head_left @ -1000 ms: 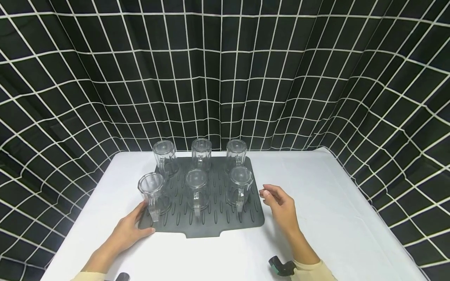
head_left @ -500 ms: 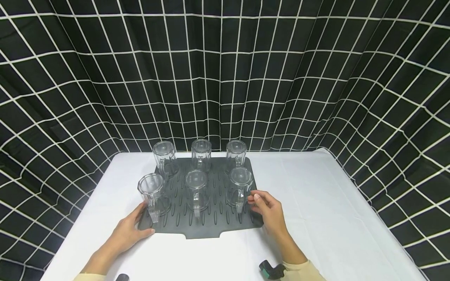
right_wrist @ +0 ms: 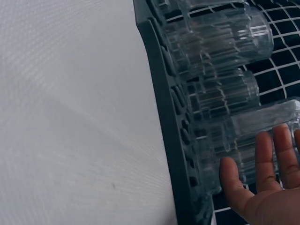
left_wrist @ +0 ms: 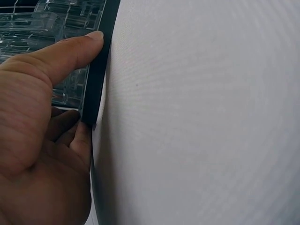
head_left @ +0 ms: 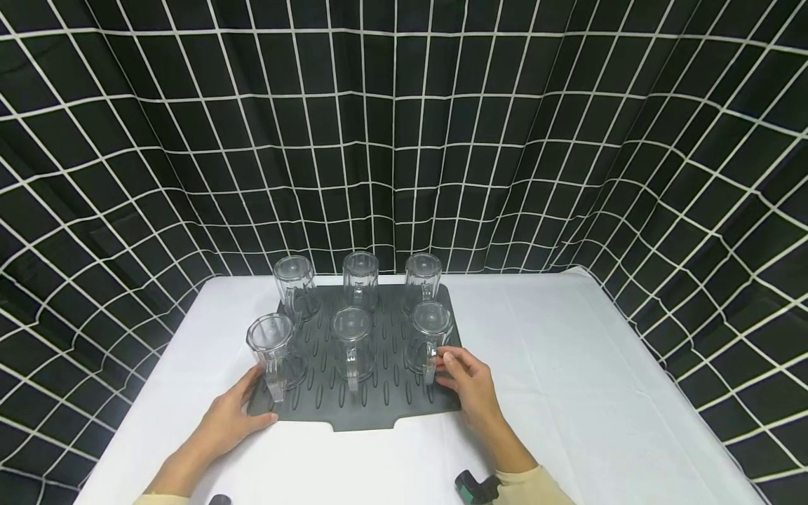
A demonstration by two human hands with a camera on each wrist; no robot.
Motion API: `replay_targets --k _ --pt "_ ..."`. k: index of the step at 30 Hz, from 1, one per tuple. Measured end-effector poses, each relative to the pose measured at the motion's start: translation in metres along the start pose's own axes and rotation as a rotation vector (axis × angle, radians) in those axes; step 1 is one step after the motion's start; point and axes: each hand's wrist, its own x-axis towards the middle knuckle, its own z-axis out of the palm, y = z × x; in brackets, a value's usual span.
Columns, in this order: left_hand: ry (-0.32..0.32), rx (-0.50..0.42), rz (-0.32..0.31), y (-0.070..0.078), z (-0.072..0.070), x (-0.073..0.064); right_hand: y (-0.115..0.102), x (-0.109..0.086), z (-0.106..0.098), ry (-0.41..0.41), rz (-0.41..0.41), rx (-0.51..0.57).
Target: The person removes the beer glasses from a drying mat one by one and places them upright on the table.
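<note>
Several clear glass mugs stand upside down in two rows on a dark grey ridged drying mat (head_left: 365, 419). My left hand (head_left: 224, 424) holds the mat's front left corner, thumb at the front edge and fingers by the side. In the left wrist view, the thumb (left_wrist: 70, 55) lies across the mat's dark edge (left_wrist: 99, 70). My right hand (head_left: 470, 389) is at the front right mug (head_left: 431, 319), fingers beside its handle. The right wrist view shows those fingers spread and extended in front of the mug (right_wrist: 262, 119); contact is unclear.
Beside the front right mug stand the front middle mug (head_left: 352, 324) and front left mug (head_left: 271, 332). Three more mugs, including the back middle one (head_left: 361, 264), form the rear row. A white cloth (head_left: 568, 379) covers the table; a black gridded curtain (head_left: 404, 140) hangs around it.
My right hand has moved left, from beside the mat to the handle of the front right mug. The left hand stays at the mat's corner; the mugs have not moved.
</note>
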Motion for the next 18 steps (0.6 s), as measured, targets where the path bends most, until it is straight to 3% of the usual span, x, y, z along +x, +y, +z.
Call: replay_targets --k 5,14,18 --pt "-0.006 0.000 -0.012 -0.001 0.001 0.001 0.004 0.000 0.004 -0.027 0.037 0.035" --pt "-0.005 -0.015 -0.023 0.000 0.002 0.000 0.010 0.002 0.014 -0.110 0.034 0.238" --pt "-0.012 -0.021 -0.029 0.001 0.002 0.000 0.010 0.002 0.017 -0.121 0.047 0.273"
